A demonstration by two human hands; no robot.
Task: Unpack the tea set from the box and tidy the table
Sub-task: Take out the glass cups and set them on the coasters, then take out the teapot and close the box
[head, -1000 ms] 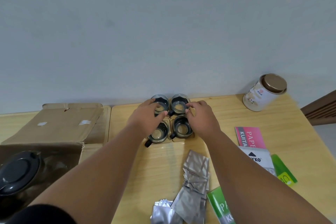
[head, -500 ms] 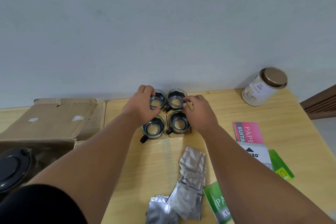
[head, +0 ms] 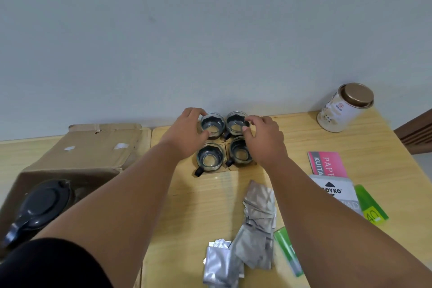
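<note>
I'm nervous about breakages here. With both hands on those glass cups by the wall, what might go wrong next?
1. The four glass cups sit packed together; the left hand and right hand nudging the back pair may knock glass against glass.
2. The cups stand close to the wall, so a push could bump them into it.
3. Both forearms stretch over the foil sachets; drawing back may sweep some off the table.
</note>
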